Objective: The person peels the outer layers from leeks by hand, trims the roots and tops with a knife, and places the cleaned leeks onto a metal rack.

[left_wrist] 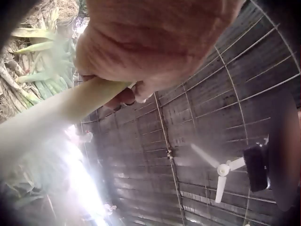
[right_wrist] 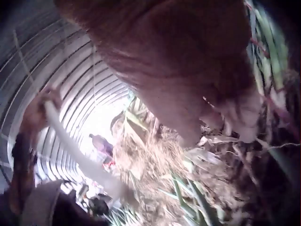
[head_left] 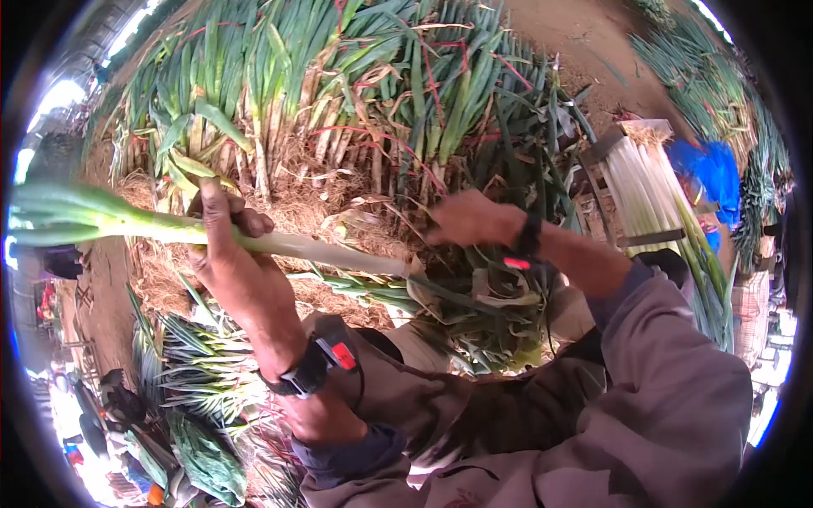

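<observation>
A long leek [head_left: 326, 252] lies across the head view, green leaves at the left, white shaft reaching right. My left hand [head_left: 246, 275] grips it where green turns pale, the thumb lying over it. In the left wrist view the curled left hand [left_wrist: 155, 42] holds the leek [left_wrist: 44, 117]. My right hand [head_left: 476, 218] is above and right of the shaft's end, apart from it. The right wrist view shows the right hand [right_wrist: 188, 70] in shade, fingers loosely bent downward with no clear object in them; the leek [right_wrist: 77, 153] is at the left.
Upright leek bundles [head_left: 279, 93] with red ties stand ahead, dry roots at their bases. Loose leaves [head_left: 500, 313] lie below my right hand. At the right, trimmed white leeks [head_left: 648, 186] rest on a rack beside a blue bag [head_left: 711, 173]. More leeks [head_left: 203, 364] lie lower left.
</observation>
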Tool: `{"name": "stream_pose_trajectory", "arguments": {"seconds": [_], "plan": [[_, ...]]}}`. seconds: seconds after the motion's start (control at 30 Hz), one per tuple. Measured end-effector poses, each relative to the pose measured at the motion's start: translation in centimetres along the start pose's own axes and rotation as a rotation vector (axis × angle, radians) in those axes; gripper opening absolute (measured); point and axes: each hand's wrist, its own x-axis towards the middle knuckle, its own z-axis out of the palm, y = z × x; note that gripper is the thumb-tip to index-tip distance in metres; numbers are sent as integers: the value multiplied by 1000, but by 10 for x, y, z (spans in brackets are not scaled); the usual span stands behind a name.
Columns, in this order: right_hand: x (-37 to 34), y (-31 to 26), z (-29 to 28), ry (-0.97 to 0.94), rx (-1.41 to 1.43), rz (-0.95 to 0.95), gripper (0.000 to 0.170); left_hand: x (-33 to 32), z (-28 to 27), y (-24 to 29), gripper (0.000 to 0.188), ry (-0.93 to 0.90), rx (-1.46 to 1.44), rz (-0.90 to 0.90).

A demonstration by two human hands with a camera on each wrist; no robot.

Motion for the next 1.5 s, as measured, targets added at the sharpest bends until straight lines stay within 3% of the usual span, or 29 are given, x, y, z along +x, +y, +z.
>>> {"name": "stream_pose_trajectory", "arguments": {"seconds": [0.07,0.13,0.2,0.27,0.3,0.33,0.43,0.53,0.57,0.6,0.67,0.7,0.73,0.77,0.83,0.9,0.97,1.03,1.1,1.17,1.27,1.33,1.4,1.47,1.5], "plan": [[74,10,-12,206,522,-70,44,-5,18,7,23,144,127,46],[137,2,-33,372,722,-16,47,1,12,2,24,93,75,23],[199,-4,-48,473,537,10,51,5,14,-4,26,24,38,27],[247,-16,-51,564,595,89,47,6,22,-4,28,124,78,11],[268,-20,-52,519,278,148,44,9,19,-6,29,98,86,19],[281,-19,-52,525,291,142,44,11,16,-9,30,109,90,-2],[317,-20,-46,468,907,340,34,12,21,-12,32,170,89,3],[347,-1,-30,469,1158,365,27,14,23,-15,32,196,42,-23],[344,11,-23,442,768,162,28,15,22,-16,32,193,78,-48],[331,26,-12,584,665,-48,25,17,23,-16,32,187,105,-69],[293,52,-3,899,370,-440,42,19,25,-18,28,171,78,-89],[235,51,-45,613,365,-373,44,20,24,-21,26,145,55,-92],[204,59,-42,855,388,-534,30,20,26,-23,24,118,32,-95],[148,50,-52,732,717,-413,17,19,31,-23,20,107,33,-89],[108,57,-6,409,1278,68,40,15,36,-23,20,72,8,-96],[63,71,76,145,981,219,53,8,45,-20,19,33,15,-73],[18,60,140,-115,992,210,52,-2,48,-19,18,-17,-3,-73],[-21,28,100,-48,1150,292,51,-5,51,-19,16,-52,-25,-48],[-27,14,98,147,1196,384,53,-8,50,-23,15,-125,-56,-9],[-24,14,59,187,1031,265,52,-7,52,-27,13,-97,-71,-37],[-39,10,4,248,1057,145,47,6,52,-43,16,-70,-159,-130],[-77,-5,-53,458,1335,-19,39,19,50,-59,18,-96,-152,-186],[-112,-19,-75,491,1322,1,39,23,60,-66,31,-67,-60,-306],[-143,-30,-78,526,1312,32,40,23,71,-75,37,-158,-102,-352],[-157,-35,-76,569,1163,12,42,30,71,-87,42,-258,-110,-367]]}}
